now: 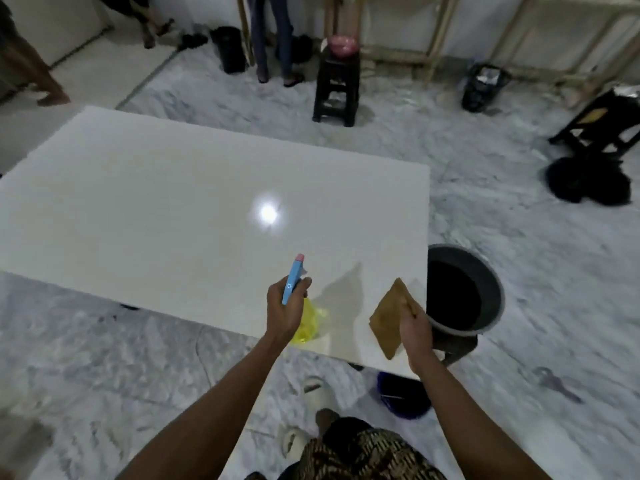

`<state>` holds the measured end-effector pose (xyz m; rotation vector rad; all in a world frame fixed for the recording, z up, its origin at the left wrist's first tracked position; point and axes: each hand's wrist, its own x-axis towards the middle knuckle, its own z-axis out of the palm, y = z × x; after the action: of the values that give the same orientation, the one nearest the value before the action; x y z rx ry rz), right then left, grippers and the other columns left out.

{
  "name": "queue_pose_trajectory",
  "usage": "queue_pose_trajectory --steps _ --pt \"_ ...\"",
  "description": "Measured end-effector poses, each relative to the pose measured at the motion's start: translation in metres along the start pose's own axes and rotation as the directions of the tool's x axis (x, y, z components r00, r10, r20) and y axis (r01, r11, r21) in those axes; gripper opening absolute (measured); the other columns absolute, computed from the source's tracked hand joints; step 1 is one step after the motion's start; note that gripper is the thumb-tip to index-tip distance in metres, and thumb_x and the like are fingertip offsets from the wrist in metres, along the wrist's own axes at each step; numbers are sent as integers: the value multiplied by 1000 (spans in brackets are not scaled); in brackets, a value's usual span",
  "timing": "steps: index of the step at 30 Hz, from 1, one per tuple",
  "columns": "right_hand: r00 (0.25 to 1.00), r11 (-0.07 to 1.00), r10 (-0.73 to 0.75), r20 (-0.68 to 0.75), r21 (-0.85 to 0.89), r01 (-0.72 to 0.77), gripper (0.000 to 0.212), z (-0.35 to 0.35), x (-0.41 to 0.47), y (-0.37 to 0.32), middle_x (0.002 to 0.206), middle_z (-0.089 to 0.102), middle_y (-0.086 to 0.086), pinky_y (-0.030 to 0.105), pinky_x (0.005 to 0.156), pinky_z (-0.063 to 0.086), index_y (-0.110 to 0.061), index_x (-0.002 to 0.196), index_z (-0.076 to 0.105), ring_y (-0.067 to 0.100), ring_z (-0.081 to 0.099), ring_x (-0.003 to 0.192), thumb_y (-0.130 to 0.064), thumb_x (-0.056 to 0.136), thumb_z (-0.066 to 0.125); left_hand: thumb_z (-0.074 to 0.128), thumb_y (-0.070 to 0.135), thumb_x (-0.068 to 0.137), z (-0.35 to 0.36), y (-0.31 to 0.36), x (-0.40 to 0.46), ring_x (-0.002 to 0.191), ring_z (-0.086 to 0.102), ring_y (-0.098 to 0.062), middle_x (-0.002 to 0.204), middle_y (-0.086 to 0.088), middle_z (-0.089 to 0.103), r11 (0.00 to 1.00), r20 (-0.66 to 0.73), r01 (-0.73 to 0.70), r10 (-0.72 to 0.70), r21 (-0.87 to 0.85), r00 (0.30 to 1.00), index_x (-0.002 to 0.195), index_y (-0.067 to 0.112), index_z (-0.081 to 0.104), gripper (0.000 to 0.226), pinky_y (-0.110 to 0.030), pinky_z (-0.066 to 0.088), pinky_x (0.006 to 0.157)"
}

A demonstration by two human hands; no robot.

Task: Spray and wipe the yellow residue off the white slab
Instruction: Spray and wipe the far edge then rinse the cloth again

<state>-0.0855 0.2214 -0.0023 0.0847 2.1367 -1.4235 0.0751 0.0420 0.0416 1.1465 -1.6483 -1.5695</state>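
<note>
Both arms reach out: left hand [285, 306] wraps the spray bottle [294, 299], right hand [414, 327] pinches the brown cloth [389, 318], while the slab [173, 188] toward twelve o'clock looks residue-free, perhaps nearly finished.

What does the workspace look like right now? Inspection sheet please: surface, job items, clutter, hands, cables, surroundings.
Surface: white slab glossy, a light glare on it; no yellow residue visible on the open top.
Job's things: spray bottle, blue head, yellow body; brown cloth.
Clutter: dark bucket beside the slab's right edge; blue tub under its near corner.
Hands: left hand grips the spray bottle; right hand holds the cloth.
Cables: nothing seen.
Surroundings: marble-pattern floor, black stool, people standing at the far side.
</note>
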Motion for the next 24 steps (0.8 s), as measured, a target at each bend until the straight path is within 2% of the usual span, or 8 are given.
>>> queue_pose_trajectory --steps 4,7,9,11,17,19,21,24 --pt "927 923 -364 -85 -167 347 34 -4 -10 15 116 63 -8 35 94 46 -28 135 55 25 60 115 -35 104 45 66 1 98 19 -4 15 59 58 -1 70 -1 63 1000 45 -9 10 -14 999 101 7 75 11 -16 47 63" --pt "877 786 -472 -92 -494 371 45 20 -8 54 139 56 11 46 112 36 -13 139 53 29 49 132 -36 105 35 66 -2 98 28 -17 20 66 63 -1 87 4 73 999 66 32 -31 -19 997 100 12 75 17 -24 52 70" --pt "919 653 -390 59 -686 321 62 45 -12 83 151 44 15 54 117 23 -15 145 46 36 37 141 -49 104 15 66 0 98 29 -24 18 70 64 -4 93 9 75 999 70 42 -41 -9 997 99 21 75 23 -27 53 72" --pt "957 545 -248 150 -795 265 67 65 -16 111 157 33 16 60 117 14 -23 150 37 44 26 145 -56 100 5 67 2 97 33 -32 18 70 59 -13 82 5 68 1000 87 23 -24 11 996 90 34 71 32 -32 50 69" --pt "968 472 -196 160 -849 236 56 73 -9 132 161 26 14 55 117 2 -33 152 28 41 13 147 -53 101 15 65 3 101 40 -34 16 72 53 -24 77 2 58 999 124 24 -29 42 992 84 27 62 29 -15 46 62" --pt "980 509 -144 139 -839 194 60 74 -10 127 161 25 14 55 116 3 -32 152 27 39 11 147 -53 97 21 64 7 102 38 -31 16 72 52 -24 77 -2 57 998 139 20 -27 52 990 84 32 58 32 -13 47 61" --pt "993 601 -108 51 -792 106 70 83 -8 106 164 15 12 55 119 -1 -29 156 22 38 3 150 -56 92 11 64 8 103 37 -29 19 71 51 -23 78 -5 56 999 148 -3 -4 47 989 82 36 54 36 -14 46 60" --pt "998 721 -13 -56 -693 -30 59 103 -9 82 166 -2 6 54 119 -10 -30 157 10 34 -11 151 -52 103 18 63 11 104 35 -31 19 65 46 -22 75 -12 54 998 185 -33 21 62 982 81 34 53 34 -17 42 57"
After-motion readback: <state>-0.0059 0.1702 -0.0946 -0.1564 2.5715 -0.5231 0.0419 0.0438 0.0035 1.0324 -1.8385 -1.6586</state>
